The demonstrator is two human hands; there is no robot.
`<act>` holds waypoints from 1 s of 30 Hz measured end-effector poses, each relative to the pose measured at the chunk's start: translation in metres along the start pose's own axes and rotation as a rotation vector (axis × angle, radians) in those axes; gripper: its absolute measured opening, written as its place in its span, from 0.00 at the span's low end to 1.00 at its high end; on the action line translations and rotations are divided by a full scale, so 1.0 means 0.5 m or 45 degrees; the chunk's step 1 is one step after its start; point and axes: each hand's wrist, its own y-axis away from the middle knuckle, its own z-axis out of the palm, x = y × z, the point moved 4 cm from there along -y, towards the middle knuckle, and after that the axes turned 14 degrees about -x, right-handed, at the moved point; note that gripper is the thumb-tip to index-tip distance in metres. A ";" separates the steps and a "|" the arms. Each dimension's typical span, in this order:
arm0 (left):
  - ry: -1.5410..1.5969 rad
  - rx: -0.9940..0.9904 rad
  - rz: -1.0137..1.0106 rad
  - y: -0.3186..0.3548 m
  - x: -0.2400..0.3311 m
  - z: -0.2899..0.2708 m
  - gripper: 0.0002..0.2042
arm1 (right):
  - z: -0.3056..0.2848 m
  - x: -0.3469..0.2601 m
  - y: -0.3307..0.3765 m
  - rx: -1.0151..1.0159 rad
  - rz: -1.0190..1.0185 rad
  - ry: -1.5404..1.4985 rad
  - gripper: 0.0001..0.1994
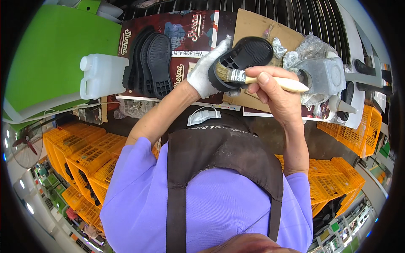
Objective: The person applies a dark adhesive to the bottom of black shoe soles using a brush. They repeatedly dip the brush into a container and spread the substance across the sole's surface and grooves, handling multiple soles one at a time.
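Note:
A black shoe sole [253, 52] is held up over the work table by my left hand [204, 72], which wears a white glove and grips the sole's heel end. Bare fingers of my right hand [272, 86] close round the pale wooden handle of a paintbrush [291, 84]. The brush's bristles touch the inside of the sole near the grid of square hollows at its heel. To the left, several more black soles [159, 63] stand side by side on dark red printed cardboard [185, 25].
A white plastic jug [103, 76] stands left of the soles, beside a green surface [63, 46]. On the right are a clear square container [325, 76], crumpled plastic [314, 46] and a nozzle bottle [341, 105]. Brown cardboard [249, 21] lies behind my hands. Orange crates [93, 156] stack up on both sides.

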 end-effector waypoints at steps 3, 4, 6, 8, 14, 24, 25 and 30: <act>-0.002 0.119 -0.066 0.009 -0.001 0.025 0.18 | 0.003 -0.010 -0.002 -0.058 0.046 0.052 0.12; 0.028 0.092 -0.141 0.013 -0.001 0.031 0.17 | 0.004 -0.013 -0.003 -0.078 0.063 0.067 0.12; -0.135 0.106 -0.237 0.018 -0.001 -0.011 0.17 | 0.007 -0.019 -0.007 -0.136 0.100 0.108 0.12; -0.070 -0.099 -0.406 0.023 0.003 -0.028 0.17 | 0.006 -0.022 -0.013 -0.204 0.135 0.150 0.12; -0.211 0.051 -0.524 0.023 -0.004 -0.040 0.17 | -0.007 -0.027 -0.040 -0.472 0.138 0.326 0.12; -0.699 -0.047 -0.762 0.029 0.006 -0.075 0.12 | -0.021 -0.016 -0.091 -0.984 0.122 0.437 0.10; -0.813 -0.092 -0.726 0.029 0.007 -0.079 0.12 | -0.022 -0.014 -0.092 -1.016 0.147 0.442 0.10; -0.507 -0.071 -0.719 0.035 0.010 -0.090 0.15 | -0.035 -0.016 -0.088 -1.107 0.150 0.572 0.10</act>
